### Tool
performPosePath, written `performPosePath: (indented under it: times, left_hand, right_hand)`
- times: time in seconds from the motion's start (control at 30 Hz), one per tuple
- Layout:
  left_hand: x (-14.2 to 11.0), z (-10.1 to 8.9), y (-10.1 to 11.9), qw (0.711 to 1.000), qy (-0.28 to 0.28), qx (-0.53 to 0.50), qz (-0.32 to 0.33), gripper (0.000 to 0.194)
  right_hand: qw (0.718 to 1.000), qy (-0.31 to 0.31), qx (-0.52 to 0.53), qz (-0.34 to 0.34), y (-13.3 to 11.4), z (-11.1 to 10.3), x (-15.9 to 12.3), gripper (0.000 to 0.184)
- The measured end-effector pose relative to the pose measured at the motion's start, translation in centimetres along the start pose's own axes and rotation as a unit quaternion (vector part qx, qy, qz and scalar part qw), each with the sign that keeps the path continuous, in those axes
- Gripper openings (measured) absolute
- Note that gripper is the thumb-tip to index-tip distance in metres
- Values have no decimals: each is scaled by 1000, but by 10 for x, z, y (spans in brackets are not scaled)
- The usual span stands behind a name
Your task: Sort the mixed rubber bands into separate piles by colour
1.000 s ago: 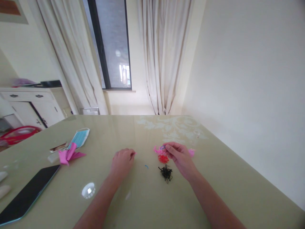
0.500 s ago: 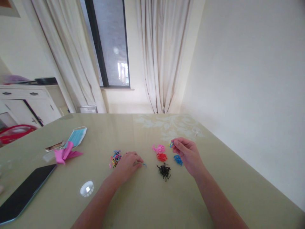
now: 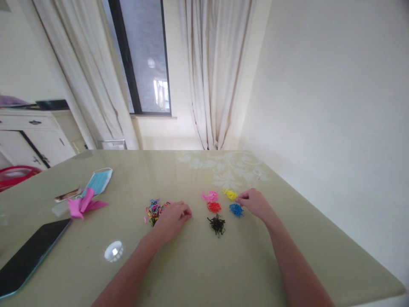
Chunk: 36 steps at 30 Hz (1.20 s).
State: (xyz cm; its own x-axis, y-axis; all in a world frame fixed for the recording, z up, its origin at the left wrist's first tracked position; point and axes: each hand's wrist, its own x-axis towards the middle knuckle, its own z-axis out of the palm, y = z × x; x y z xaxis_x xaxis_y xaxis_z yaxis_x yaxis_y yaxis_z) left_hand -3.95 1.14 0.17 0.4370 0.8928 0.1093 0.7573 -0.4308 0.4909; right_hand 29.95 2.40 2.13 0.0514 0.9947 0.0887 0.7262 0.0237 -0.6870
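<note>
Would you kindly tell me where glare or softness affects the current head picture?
Head view: bright reflections show in the window, with faint sheen on the glossy tabletop; head view, again: fine detail is soft, so pieces in the mixed-colour pile run together, and anything at the fingertips of the left hand is hard to make out.

A: What's on the table [image 3: 191, 273]?
B: Right: pink pile [image 3: 210, 196], red pile [image 3: 214, 207], black pile [image 3: 217, 225], yellow pile [image 3: 230, 194], blue pile [image 3: 236, 209]. Middle: mixed-colour pile [image 3: 154, 211], partly hidden.
A: Left?
B: Face mask [image 3: 99, 181], pink scrap [image 3: 83, 205] beside it, dark flat device [image 3: 33, 251] nearest.
A: Surface?
B: Glossy, greenish, pale leafy pattern [image 3: 228, 164] far side.
</note>
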Motion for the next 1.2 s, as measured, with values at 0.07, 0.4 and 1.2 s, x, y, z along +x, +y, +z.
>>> performPosePath:
  times: [0.07, 0.4, 1.2]
  left_hand:
    - [-1, 0, 5, 999, 25, -40, -4, 18]
    - [-3, 2, 26, 982, 88, -164, 26, 22]
    - [-3, -25, -33, 972, 58, 166, -159, 23]
  right_hand:
    - [1000, 15, -4, -10, -5, 4, 0, 30]
    - [971, -66, 158, -168, -74, 75, -31, 28]
    - [985, -62, 140, -83, -43, -5, -23, 32]
